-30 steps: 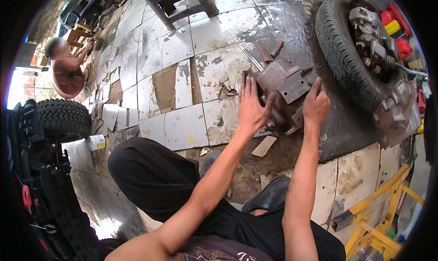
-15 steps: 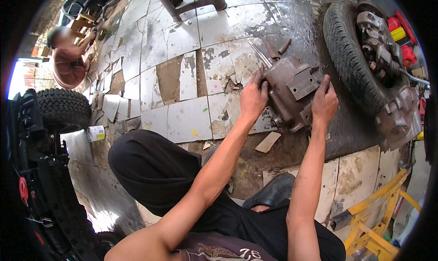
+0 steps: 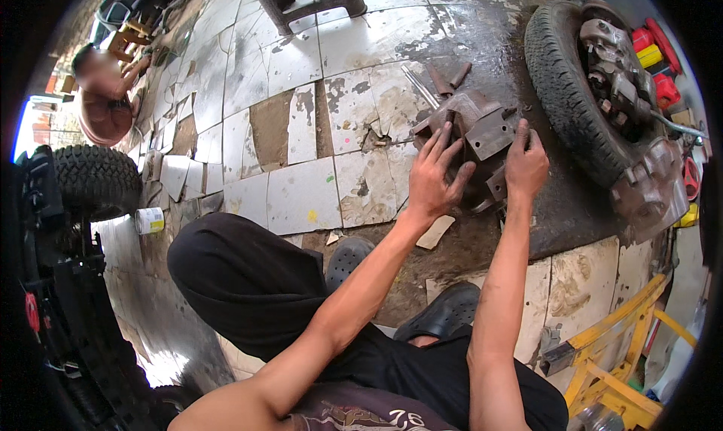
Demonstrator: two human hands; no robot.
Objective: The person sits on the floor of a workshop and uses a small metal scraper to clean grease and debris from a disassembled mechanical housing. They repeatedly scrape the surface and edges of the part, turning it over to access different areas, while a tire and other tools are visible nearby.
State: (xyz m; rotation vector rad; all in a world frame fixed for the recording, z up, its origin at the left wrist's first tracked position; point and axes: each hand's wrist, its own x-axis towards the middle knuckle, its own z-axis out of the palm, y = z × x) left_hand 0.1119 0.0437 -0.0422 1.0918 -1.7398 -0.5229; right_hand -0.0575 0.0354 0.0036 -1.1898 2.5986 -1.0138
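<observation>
A greasy brown metal casting (image 3: 471, 108) rests on the dark floor in front of me, with a flat grey drilled plate (image 3: 493, 136) on its upper face. My left hand (image 3: 438, 176) lies over the casting's near left side, fingers stretched and thumb apart. At the plate's right end, my right hand (image 3: 526, 162) has its fingers closed around the edge of the casting. A bright metal shaft (image 3: 422, 87) sticks out on the far left of the casting. Beside that shaft lie rusty rod-like pieces (image 3: 449, 78). My left hand hides the casting's lower part.
A tyre (image 3: 561, 92) with metal parts inside it lies at the right, near another casting (image 3: 651, 194). A yellow metal frame (image 3: 614, 340) stands lower right. The dark stool (image 3: 309, 5) is ahead. A person (image 3: 105, 99) crouches far left, beyond a vehicle wheel (image 3: 94, 178).
My left hand has let go of the casting's left edge and moved nearer, opening over its side. The casting has turned slightly; my right hand stays at its right edge.
</observation>
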